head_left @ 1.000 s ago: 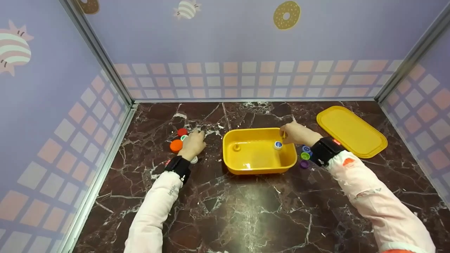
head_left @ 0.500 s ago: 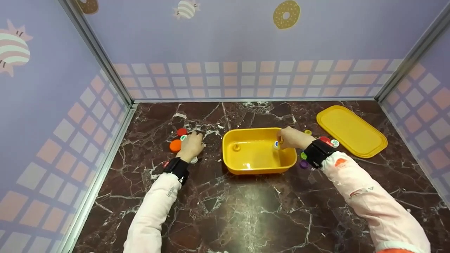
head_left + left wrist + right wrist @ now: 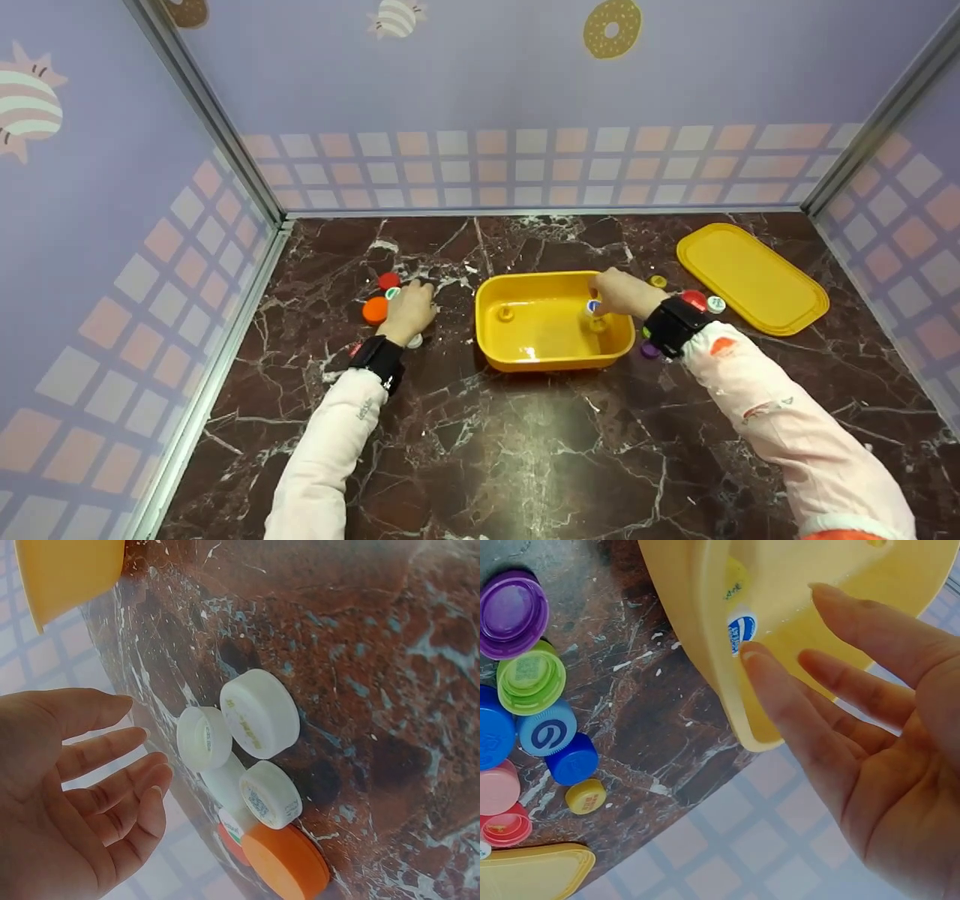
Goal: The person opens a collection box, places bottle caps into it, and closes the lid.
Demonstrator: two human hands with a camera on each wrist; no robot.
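My right hand (image 3: 626,291) reaches over the right end of a yellow box (image 3: 555,366), fingers spread and holding nothing in the right wrist view. Below its fingertips, inside the box, lie a yellow bottle cap (image 3: 737,581) and a blue-and-white cap (image 3: 742,631). Another yellow cap (image 3: 505,313) sits toward the box's left end. Left of the box, my left hand (image 3: 82,795) hovers beside a group of caps, its fingers loosely bent around nothing. Nearest to it are white caps (image 3: 259,712), an orange cap (image 3: 285,859) and a red cap (image 3: 234,846).
Right of the box lie several more caps, among them a purple cap (image 3: 514,613), a green cap (image 3: 532,679) and a dark blue cap (image 3: 574,759). A yellow lid (image 3: 750,277) lies flat at the back right. Patterned walls (image 3: 480,90) enclose the dark marbled table.
My right hand has moved slightly left and down into the box and let go of a yellow cap, which now lies beside the blue-and-white one. The left hand has barely moved.
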